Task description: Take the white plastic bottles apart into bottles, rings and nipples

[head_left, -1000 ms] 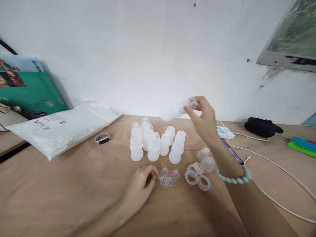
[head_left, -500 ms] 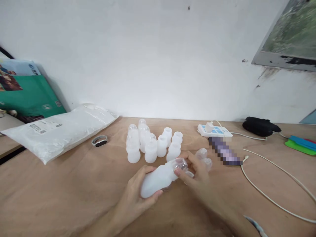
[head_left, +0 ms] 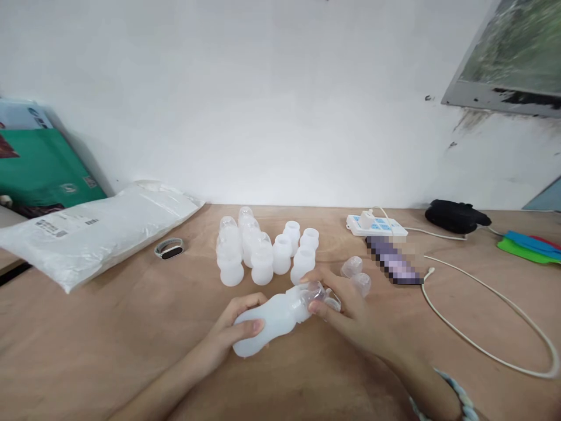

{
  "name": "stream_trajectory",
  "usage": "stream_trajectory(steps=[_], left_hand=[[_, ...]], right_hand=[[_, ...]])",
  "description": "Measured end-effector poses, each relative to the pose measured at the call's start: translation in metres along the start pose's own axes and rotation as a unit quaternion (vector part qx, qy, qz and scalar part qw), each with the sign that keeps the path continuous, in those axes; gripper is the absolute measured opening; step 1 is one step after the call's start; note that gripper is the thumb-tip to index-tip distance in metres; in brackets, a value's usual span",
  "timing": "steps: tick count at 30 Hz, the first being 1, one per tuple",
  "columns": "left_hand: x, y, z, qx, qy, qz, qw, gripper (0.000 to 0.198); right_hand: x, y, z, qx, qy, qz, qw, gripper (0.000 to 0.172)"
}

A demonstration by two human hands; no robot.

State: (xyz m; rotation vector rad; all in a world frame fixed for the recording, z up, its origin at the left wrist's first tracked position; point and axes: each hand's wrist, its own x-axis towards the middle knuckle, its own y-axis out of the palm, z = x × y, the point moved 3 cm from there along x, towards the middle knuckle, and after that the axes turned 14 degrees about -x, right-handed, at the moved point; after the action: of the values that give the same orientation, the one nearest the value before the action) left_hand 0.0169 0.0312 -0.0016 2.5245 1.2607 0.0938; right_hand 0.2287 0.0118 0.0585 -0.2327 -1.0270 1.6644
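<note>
My left hand [head_left: 239,324] is wrapped round the body of a milky-white plastic bottle [head_left: 269,318], its thumb lying on top. The bottle is tilted, neck toward the right. At the neck, my right hand [head_left: 344,301] grips a clear domed cap [head_left: 314,290] between thumb and fingers; whether it is fully seated I cannot tell. Behind stand several white bottles [head_left: 262,269] wearing clear caps, and several uncapped ones [head_left: 281,254] with bare mouths. To the right of my right hand lie loose clear caps [head_left: 352,267], with another partly hidden beside its fingers.
At the left are a white plastic mailing bag [head_left: 109,225] and a fitness band [head_left: 169,248]. A power strip [head_left: 377,225], a blurred-out phone [head_left: 394,262], a white cable [head_left: 491,286], a black case [head_left: 457,216] and coloured flat pieces [head_left: 528,248] lie to the right.
The left hand's thumb has come up over the bottle, which has turned slightly and shifted left in view. My right hand stays on the cap. The whole view has shifted a little.
</note>
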Motion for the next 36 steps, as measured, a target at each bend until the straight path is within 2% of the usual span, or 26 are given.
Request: stream_trajectory(steps=[2,4,6,8,11,13,15,17,19,21,23,25,27,29,31,33,34,36], left_hand=[[-0.001,0.001,0.002,-0.013,-0.025,-0.004,1.000,0.057],[-0.003,0.003,0.000,0.006,-0.017,-0.009,1.000,0.055],[-0.006,0.006,-0.003,0.076,0.041,-0.025,0.996,0.045],[-0.011,0.006,-0.005,0.184,0.119,-0.054,0.974,0.034],[-0.017,0.003,-0.001,0.292,0.185,-0.101,0.933,0.030],[-0.017,0.000,0.001,0.305,0.201,-0.118,0.923,0.030],[-0.016,-0.001,0.002,0.300,0.211,-0.119,0.923,0.030],[-0.014,-0.002,0.002,0.293,0.212,-0.113,0.925,0.030],[-0.014,-0.004,0.004,0.288,0.211,-0.126,0.926,0.032],[-0.017,-0.007,0.008,0.289,0.211,-0.157,0.920,0.036],[-0.019,-0.011,0.013,0.289,0.208,-0.176,0.918,0.038],[-0.021,-0.013,0.018,0.288,0.205,-0.184,0.917,0.039],[-0.021,-0.014,0.020,0.289,0.205,-0.194,0.915,0.040],[-0.020,-0.014,0.020,0.290,0.205,-0.194,0.914,0.042],[-0.019,-0.012,0.019,0.291,0.201,-0.177,0.918,0.044],[-0.018,-0.011,0.019,0.295,0.200,-0.168,0.919,0.044],[-0.018,-0.011,0.019,0.297,0.201,-0.167,0.918,0.043],[-0.019,-0.010,0.019,0.295,0.209,-0.172,0.916,0.041]], right_hand=[[-0.001,0.001,0.000,0.000,-0.009,-0.016,1.000,0.022],[-0.002,0.003,-0.002,0.005,-0.003,-0.039,0.999,0.022],[-0.002,0.003,-0.008,0.006,0.028,-0.071,0.997,0.020],[-0.003,-0.002,-0.018,0.014,0.072,-0.127,0.989,0.019],[-0.003,-0.025,-0.031,0.018,0.128,-0.265,0.956,0.021],[-0.005,-0.046,-0.038,-0.016,0.149,-0.346,0.926,0.021],[-0.006,-0.066,-0.044,-0.091,0.173,-0.371,0.908,0.023],[-0.007,-0.081,-0.054,-0.208,0.215,-0.341,0.891,0.026],[-0.009,-0.088,-0.067,-0.323,0.259,-0.269,0.870,0.028],[-0.010,-0.088,-0.080,-0.392,0.286,-0.192,0.853,0.027],[-0.010,-0.083,-0.089,-0.420,0.290,-0.141,0.849,0.027],[-0.009,-0.078,-0.093,-0.433,0.282,-0.118,0.848,0.029],[-0.006,-0.073,-0.094,-0.437,0.278,-0.107,0.849,0.033],[-0.004,-0.070,-0.091,-0.427,0.279,-0.123,0.852,0.038],[-0.002,-0.066,-0.084,-0.389,0.267,-0.163,0.866,0.038],[0.001,-0.058,-0.072,-0.314,0.232,-0.192,0.900,0.034],[0.002,-0.051,-0.065,-0.261,0.208,-0.187,0.924,0.032],[0.004,-0.034,-0.047,-0.143,0.162,-0.134,0.967,0.032]])
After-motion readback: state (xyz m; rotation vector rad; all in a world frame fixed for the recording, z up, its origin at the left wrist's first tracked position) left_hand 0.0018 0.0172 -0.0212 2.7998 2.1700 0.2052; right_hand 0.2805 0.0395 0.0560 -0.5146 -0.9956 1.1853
